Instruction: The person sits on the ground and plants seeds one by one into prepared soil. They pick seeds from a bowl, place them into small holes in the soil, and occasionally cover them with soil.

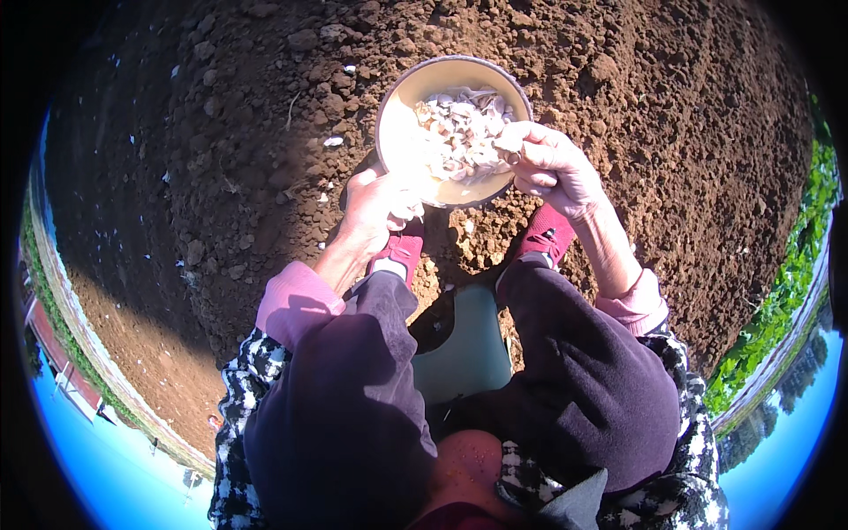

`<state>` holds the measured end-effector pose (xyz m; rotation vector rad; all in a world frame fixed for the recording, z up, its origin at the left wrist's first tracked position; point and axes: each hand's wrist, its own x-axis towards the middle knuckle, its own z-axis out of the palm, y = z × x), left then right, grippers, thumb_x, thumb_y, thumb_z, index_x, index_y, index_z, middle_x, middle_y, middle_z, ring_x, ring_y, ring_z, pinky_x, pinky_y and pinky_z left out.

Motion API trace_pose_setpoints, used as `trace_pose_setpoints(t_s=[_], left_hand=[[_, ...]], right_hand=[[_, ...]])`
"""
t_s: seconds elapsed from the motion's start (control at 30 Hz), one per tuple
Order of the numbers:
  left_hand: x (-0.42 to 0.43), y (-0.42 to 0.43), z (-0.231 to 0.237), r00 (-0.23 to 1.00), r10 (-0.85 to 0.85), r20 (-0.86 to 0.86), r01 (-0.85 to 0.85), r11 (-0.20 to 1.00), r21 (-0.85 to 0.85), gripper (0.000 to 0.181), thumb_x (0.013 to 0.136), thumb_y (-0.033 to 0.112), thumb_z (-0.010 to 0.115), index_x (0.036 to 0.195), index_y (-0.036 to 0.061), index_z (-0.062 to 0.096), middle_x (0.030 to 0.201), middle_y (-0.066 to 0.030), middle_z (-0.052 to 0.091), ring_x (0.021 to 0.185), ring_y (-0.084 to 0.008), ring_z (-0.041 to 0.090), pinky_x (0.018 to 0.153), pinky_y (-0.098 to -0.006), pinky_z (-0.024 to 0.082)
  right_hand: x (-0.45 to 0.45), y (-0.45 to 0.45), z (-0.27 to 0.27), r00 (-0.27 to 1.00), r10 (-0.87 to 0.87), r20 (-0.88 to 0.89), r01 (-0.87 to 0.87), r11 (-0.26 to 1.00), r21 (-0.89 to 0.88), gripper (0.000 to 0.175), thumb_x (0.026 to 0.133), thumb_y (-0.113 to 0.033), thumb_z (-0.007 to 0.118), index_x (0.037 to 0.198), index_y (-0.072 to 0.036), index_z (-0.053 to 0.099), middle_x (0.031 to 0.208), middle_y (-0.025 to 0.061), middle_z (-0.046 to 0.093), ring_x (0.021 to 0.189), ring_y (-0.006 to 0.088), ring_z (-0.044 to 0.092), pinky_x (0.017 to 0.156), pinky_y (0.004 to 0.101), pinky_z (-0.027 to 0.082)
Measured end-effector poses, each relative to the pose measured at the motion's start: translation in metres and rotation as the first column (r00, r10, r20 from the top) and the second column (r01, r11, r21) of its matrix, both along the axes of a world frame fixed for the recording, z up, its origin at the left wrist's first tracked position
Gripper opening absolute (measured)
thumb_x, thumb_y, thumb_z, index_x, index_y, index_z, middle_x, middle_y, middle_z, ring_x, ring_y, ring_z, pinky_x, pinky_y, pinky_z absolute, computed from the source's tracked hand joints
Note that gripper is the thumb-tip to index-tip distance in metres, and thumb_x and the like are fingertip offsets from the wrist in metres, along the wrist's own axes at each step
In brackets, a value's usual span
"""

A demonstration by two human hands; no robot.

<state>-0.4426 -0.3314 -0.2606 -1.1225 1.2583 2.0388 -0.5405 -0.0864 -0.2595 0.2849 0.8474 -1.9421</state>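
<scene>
A round cream-coloured bowl (399, 126) with a dark rim stands before me above the soil. Inside lies a heap of pale garlic cloves (464, 132) with loose papery skins. At the bowl's lower-left rim my left hand (372, 209) grips the edge; strong glare washes out its fingertips, and pale pieces show beneath them. Over the right rim, my right hand (553, 162) pinches a pale piece, apparently a garlic clove (509, 140), between thumb and fingers. Part of that piece is hidden by the fingers.
Crumbly brown soil (676, 165) surrounds me, with scattered white pieces (333, 141) at left. My red shoes (548, 232) are just below the bowl. A pale green plastic piece (474, 351), perhaps a stool, lies between my legs. Green leafy plants (762, 338) border the right.
</scene>
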Motion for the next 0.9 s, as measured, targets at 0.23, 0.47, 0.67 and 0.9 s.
trace_pose_setpoints(t_s=[0.23,0.47,0.67,0.9], left_hand=[[0.004,-0.02,-0.001,0.999,0.051,0.016,-0.05,0.997,-0.054,0.014,0.087,0.01,0.054,0.09,-0.0027,0.059,0.065,-0.0068,0.057,0.049,-0.0096,0.053,0.036,-0.0156,0.031],[0.009,-0.053,-0.002,0.982,0.184,-0.037,-0.187,0.979,-0.083,0.023,0.089,0.016,0.056,0.105,-0.0006,0.051,0.073,-0.0069,0.059,0.055,-0.0128,0.058,0.035,-0.0164,0.035],[0.01,-0.067,-0.006,0.951,0.299,-0.084,-0.304,0.951,-0.063,0.022,0.087,0.013,0.057,0.104,-0.0005,0.051,0.077,-0.0076,0.058,0.058,-0.0129,0.057,0.034,-0.0164,0.033],[0.011,-0.059,-0.002,0.962,0.261,-0.085,-0.265,0.964,-0.037,0.023,0.088,0.014,0.055,0.105,-0.0007,0.051,0.078,-0.0081,0.059,0.058,-0.0124,0.057,0.035,-0.0167,0.033]], right_hand=[[-0.011,0.013,-0.009,0.998,-0.006,-0.059,0.003,0.998,-0.056,0.031,0.083,-0.016,0.066,0.11,-0.001,0.06,0.081,-0.0021,0.057,0.044,0.0006,0.03,0.043,0.0175,0.024],[-0.033,0.029,-0.055,0.953,0.131,-0.274,0.012,0.886,0.464,0.013,0.088,-0.011,0.062,0.099,-0.006,0.066,0.068,-0.0074,0.057,0.047,-0.0004,0.032,0.043,0.0168,0.022],[-0.04,0.01,-0.09,0.567,0.659,-0.495,0.154,0.505,0.849,0.023,0.08,-0.024,0.068,0.092,-0.004,0.066,0.077,0.0092,0.067,0.076,0.0225,0.064,0.072,0.0342,0.05],[-0.05,-0.012,-0.111,0.19,0.888,-0.418,0.281,0.359,0.89,0.018,0.082,-0.021,0.063,0.094,-0.008,0.067,0.087,0.013,0.068,0.08,0.0302,0.065,0.072,0.0376,0.051]])
